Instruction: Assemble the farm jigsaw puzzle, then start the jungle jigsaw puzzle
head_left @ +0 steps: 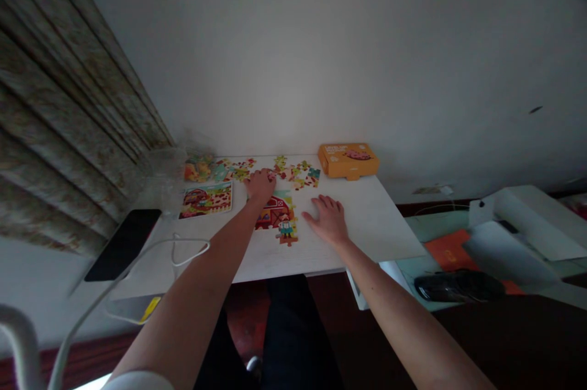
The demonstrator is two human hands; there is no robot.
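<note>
While the orange box (348, 161) sits shut, left hand (260, 187) maybe pinches, right hand (328, 220) spreads.

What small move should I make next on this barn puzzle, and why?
Probably bring one of the loose puzzle pieces down to the partly built barn puzzle. Your left hand is already at the pieces, the barn section has open edges, and your right hand lies flat right beside it.

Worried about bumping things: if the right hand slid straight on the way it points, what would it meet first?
Probably the loose jigsaw pieces just beyond the fingers of the right hand; the assembled barn section lies off to its left, though depth is hard to judge here.
</note>
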